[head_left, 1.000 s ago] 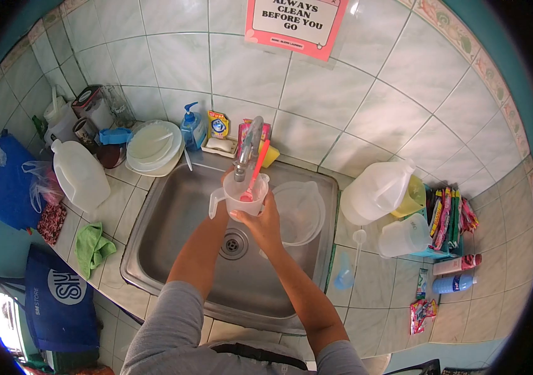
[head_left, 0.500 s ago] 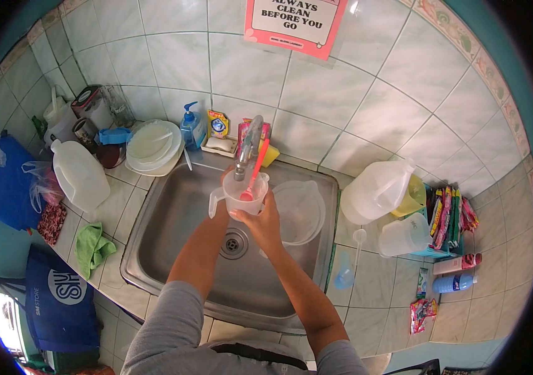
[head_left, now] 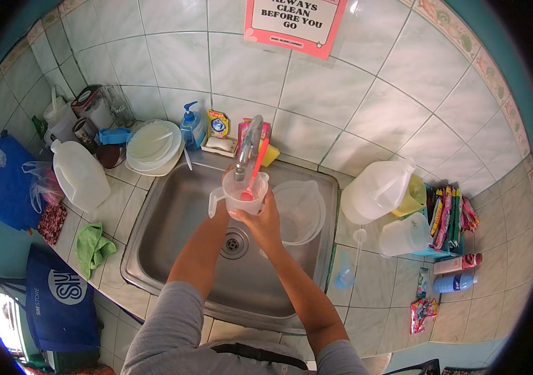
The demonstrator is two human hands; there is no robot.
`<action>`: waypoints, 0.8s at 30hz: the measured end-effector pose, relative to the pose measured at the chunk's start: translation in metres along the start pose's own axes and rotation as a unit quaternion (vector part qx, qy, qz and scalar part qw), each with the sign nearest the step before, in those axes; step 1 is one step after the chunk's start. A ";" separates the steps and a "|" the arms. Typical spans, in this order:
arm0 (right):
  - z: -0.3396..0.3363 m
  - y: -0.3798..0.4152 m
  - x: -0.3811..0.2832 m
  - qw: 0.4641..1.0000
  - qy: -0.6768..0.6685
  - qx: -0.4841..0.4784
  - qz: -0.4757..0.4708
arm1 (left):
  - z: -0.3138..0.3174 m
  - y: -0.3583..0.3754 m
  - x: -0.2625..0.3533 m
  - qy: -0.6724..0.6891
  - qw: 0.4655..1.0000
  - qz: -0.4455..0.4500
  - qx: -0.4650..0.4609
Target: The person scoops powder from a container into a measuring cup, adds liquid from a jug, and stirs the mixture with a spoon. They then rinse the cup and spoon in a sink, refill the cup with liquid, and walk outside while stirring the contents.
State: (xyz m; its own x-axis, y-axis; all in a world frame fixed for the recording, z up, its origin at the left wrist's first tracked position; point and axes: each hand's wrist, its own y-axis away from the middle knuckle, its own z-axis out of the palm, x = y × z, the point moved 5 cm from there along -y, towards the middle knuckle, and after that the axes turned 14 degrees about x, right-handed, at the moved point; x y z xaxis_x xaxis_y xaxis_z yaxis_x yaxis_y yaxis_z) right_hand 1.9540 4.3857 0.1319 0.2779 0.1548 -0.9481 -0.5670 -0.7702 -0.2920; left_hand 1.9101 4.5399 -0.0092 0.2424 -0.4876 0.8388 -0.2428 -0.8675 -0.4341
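Note:
A translucent plastic measuring jug (head_left: 234, 201) with a handle on its left is held over the sink (head_left: 185, 250), right under the metal faucet (head_left: 252, 140). A red long-handled spoon (head_left: 259, 164) stands tilted inside the jug. My right hand (head_left: 265, 219) is closed around the jug's right side, thumb toward me. Behind the jug, my left hand (head_left: 221, 214) is mostly hidden; its fingers and what they touch cannot be made out. A clear plastic basin (head_left: 307, 215) rests in the sink's right part, just beyond my right hand.
Left of the sink are stacked plates (head_left: 151, 147), a white jug (head_left: 80, 175) and a green cloth (head_left: 94, 249). A blue pump bottle (head_left: 193, 128) stands behind. On the right counter are a large plastic container (head_left: 373, 190), a plastic pitcher (head_left: 404, 235) and sachets (head_left: 446, 215).

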 end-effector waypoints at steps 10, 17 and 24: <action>0.000 0.000 0.000 1.000 -0.014 0.000 -0.009 | 0.002 0.001 -0.002 0.003 1.000 0.001 -0.003; -0.001 0.001 0.000 1.000 -0.007 0.006 -0.005 | 0.002 0.002 -0.002 0.004 1.000 0.003 -0.005; -0.001 0.001 -0.001 1.000 -0.008 0.009 -0.008 | 0.003 0.003 -0.003 0.004 1.000 0.001 -0.005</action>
State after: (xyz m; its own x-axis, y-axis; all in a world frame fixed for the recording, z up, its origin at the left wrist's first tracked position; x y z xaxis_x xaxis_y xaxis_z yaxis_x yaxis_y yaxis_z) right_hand 1.9539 4.3847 0.1328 0.2746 0.1761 -0.9453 -0.5764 -0.7567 -0.3084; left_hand 1.9117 4.5380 -0.0139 0.2341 -0.4882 0.8408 -0.2525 -0.8656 -0.4323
